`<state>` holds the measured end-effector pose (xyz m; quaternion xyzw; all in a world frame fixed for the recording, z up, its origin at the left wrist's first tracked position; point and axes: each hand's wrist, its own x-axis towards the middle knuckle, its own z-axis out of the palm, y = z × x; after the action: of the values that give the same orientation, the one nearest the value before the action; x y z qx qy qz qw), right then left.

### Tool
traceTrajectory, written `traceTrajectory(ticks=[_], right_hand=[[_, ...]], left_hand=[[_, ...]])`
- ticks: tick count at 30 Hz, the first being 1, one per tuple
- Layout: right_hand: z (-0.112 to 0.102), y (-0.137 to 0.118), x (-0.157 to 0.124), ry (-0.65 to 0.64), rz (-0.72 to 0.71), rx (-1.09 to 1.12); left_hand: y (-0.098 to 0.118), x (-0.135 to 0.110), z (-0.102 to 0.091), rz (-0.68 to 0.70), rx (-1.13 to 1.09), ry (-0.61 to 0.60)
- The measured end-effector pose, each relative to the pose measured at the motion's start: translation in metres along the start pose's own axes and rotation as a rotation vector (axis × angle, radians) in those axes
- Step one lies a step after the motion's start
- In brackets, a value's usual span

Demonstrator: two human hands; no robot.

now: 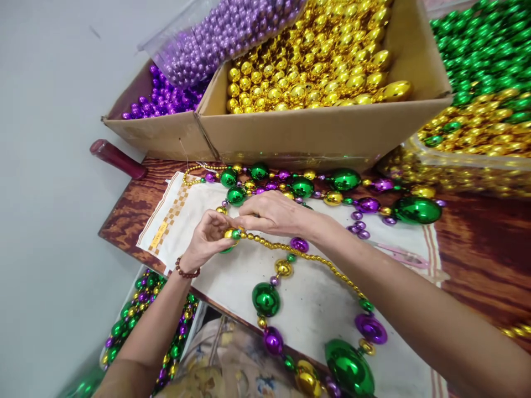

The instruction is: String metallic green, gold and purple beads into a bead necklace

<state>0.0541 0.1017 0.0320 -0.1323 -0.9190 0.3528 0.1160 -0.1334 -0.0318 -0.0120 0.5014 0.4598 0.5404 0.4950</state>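
- The left hand and the right hand meet over the white cloth on the desk, both pinching the bead strand at its gold-and-green end.
- If either pinch slackened, small beads could probably slide off the open end and roll over the desk edge; a snag on the bracelet might tug it too.
- The strand runs from the fingers toward the lower right, thin gold beads leading to large glossy green, purple and gold balls.
- More strung beads lie just beyond the hands, before the cardboard box of gold beads.
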Motion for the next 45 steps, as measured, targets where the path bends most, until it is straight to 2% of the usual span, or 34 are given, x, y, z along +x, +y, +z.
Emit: traceTrajectory(ticks=[12,14,17,20,22,24,26,29,36,40,45], right_hand=[[-0.013,-0.006,-0.01,0.037,-0.045,-0.303],[-0.016,-0.004,-0.021,0.088,0.014,-0.326],[-0.013,-0.011,-0.052,0.283,0.166,-0.252],[0.01,-0.033,-0.088,0.496,0.332,0.019],[0.038,-0.051,-0.105,0.562,0.455,0.261],[0.068,-0.067,-0.114,0.641,0.609,0.449],[0.094,-0.076,-0.117,0.699,0.704,0.568],[0.119,-0.08,-0.121,0.8,0.818,0.656],[0.141,-0.089,-0.141,0.879,0.992,0.702],[0.15,-0.097,-0.142,0.934,1.097,0.738],[0.153,-0.103,-0.138,0.959,1.15,0.789]], left_hand=[[0.004,0.001,0.006,-0.011,0.016,-0.049],[0.004,0.0,0.01,-0.016,0.071,-0.022],[0.003,-0.005,0.022,0.055,0.229,0.037],[-0.002,-0.013,0.041,0.207,0.419,0.092],[-0.007,-0.021,0.055,0.296,0.526,0.122],[-0.013,-0.028,0.068,0.365,0.607,0.133],[-0.019,-0.035,0.078,0.426,0.658,0.13],[-0.028,-0.043,0.089,0.511,0.68,0.117],[-0.043,-0.055,0.1,0.627,0.644,-0.002],[-0.046,-0.057,0.102,0.629,0.633,-0.073],[-0.046,-0.058,0.102,0.607,0.642,-0.078]])
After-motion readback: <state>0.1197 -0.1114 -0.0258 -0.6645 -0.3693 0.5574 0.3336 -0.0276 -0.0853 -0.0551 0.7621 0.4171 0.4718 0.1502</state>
